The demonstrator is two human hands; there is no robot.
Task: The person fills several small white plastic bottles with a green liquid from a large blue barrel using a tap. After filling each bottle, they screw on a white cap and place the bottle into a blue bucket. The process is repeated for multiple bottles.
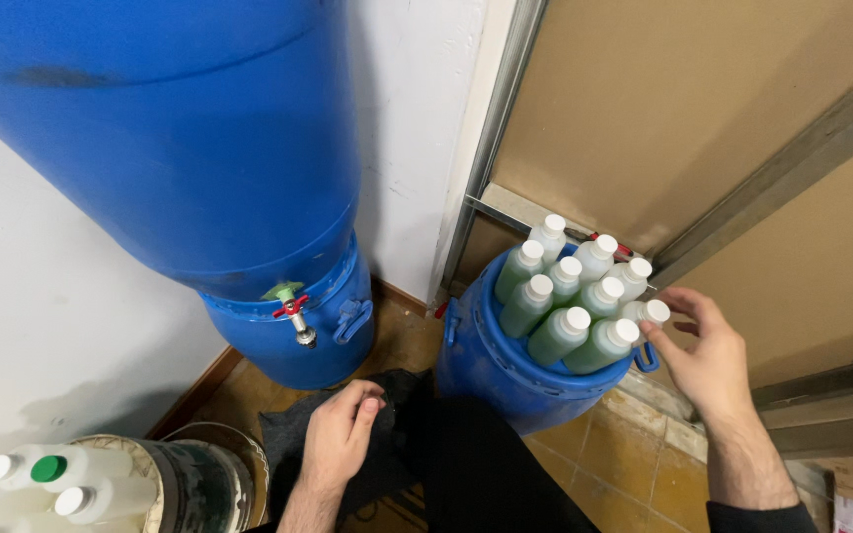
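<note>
Right hand (708, 360), fingers loosely spread, fingertips touching the outermost white-capped bottle (647, 316) at the right rim of the small blue barrel (501, 370); left hand (340, 434) loosely curled, holding nothing, resting on dark cloth (288, 434) left of that barrel. Barrel looks nearly full with green-filled bottles (560, 296), little room left; bottles lean caps up and rightward, long axes tilted away from the big tapped drum (199, 148).

right hand (708, 360) touches a capped bottle (644, 316) in the blue bucket (496, 365).
</note>
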